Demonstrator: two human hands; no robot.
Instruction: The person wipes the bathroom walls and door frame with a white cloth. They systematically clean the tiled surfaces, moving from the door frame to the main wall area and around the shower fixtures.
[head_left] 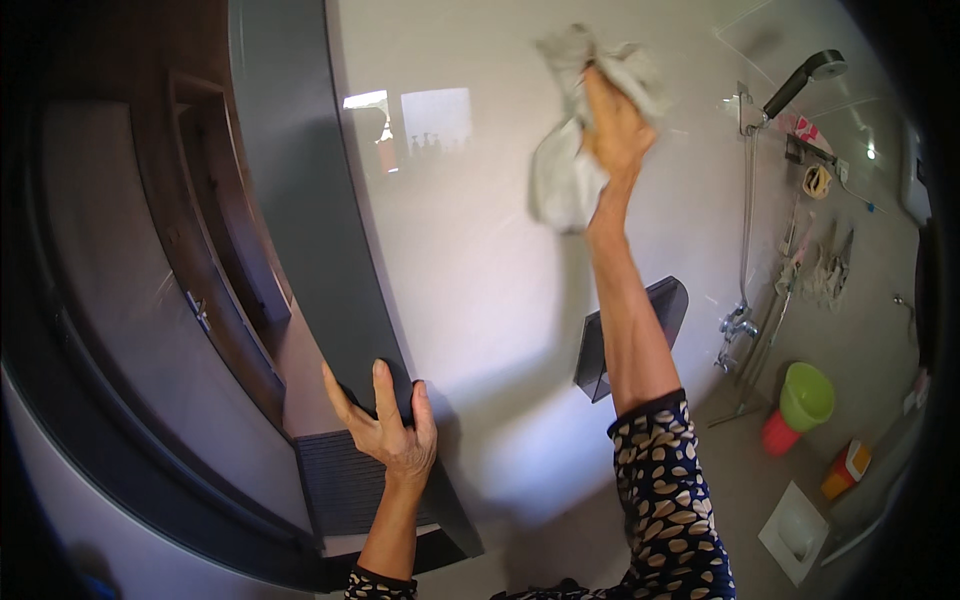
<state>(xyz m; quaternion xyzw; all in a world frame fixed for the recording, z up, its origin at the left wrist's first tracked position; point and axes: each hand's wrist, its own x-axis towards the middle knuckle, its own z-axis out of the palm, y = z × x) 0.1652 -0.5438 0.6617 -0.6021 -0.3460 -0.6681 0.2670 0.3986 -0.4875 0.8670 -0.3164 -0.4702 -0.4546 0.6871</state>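
Note:
High on the glossy pale wall [480, 260], my right hand [618, 130] presses a white-grey cloth [565, 180] against the surface. The cloth spreads out around the fingers and hangs down past the wrist; it is slightly blurred. Lower on the left, my left hand [395, 430] rests with fingers spread on the dark grey door frame [310, 200], beside the wall. Beneath my right forearm, a dark box-shaped holder [592, 355] is fixed to the wall, partly hidden by the arm.
A black shower head [800, 82] and a chrome tap [738, 325] are mounted at the right. Below them stand a green basin [806, 397], a red bucket [779, 434] and a squat toilet [797, 530]. Gloves [830, 270] hang nearby. To the left is a doorway with a dark mat [350, 480].

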